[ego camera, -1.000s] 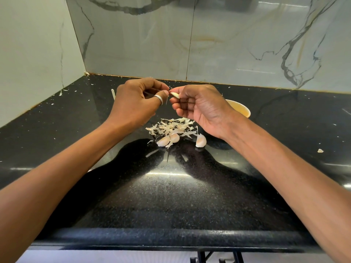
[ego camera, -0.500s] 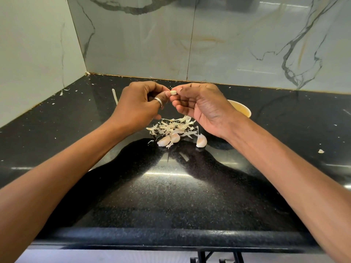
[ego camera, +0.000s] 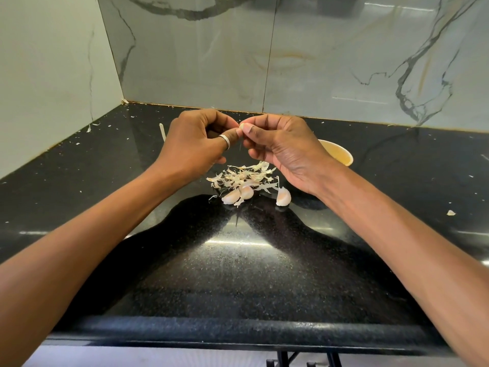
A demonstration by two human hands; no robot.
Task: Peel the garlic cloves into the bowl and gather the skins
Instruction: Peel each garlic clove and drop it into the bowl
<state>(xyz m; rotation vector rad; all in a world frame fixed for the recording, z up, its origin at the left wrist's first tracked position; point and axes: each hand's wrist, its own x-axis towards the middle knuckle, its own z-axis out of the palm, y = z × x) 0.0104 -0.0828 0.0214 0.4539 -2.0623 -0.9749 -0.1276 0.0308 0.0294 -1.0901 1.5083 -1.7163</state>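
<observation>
1. Black bench (ego camera: 238, 274) below marble walls carries the skins (ego camera: 243, 177), piled against three unpeeled cloves (ego camera: 283, 196).
2. Left grip (ego camera: 193, 144) and right grip (ego camera: 285, 149) pinch one clove (ego camera: 241, 126) above that pile, likely so peelings drop there.
3. Bowl (ego camera: 341, 154) sits just behind the right wrist.

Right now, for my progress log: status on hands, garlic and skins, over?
Left hand and right hand pinch held clove between them. Three loose cloves by skin pile on counter. Bowl behind right hand, nothing blocking.

Left hand (ego camera: 193, 144) and right hand (ego camera: 285, 149), fingertips (ego camera: 247, 127) together.
</observation>
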